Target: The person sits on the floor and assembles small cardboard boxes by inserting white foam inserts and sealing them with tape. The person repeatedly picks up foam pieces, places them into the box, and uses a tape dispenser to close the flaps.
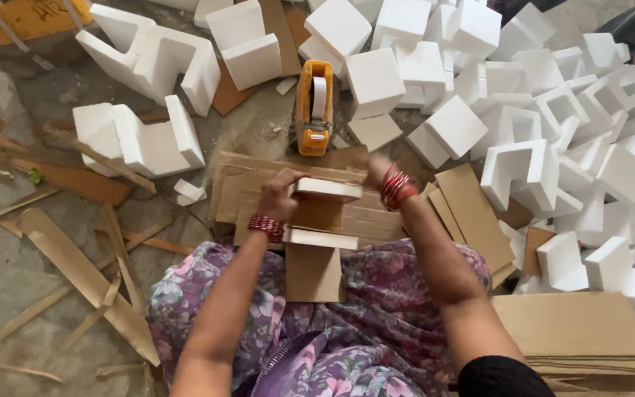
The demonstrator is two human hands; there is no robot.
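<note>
Two hands are working on one small bundle in your lap: your left hand [279,195] is gripping the near-left end of a white foam piece [326,190] that is sitting on a stack of cardboard sheets [347,217], fingers curled over its edge. Your right hand [376,170] is reaching past the far end of the same piece; its fingers are hidden behind the foam and the wrist, so I cannot tell whether they are clenched or released. A second white foam strip [321,238] is lying lower on the cardboard, nearer your body. The orange tape dispenser [314,107] is standing on the floor just beyond the stack. The cardboard seems to be resting loosely on your knees, so a tilt could be sliding the foam off. Loose foam blocks [523,173] are crowding your right side and could be getting knocked.
</note>
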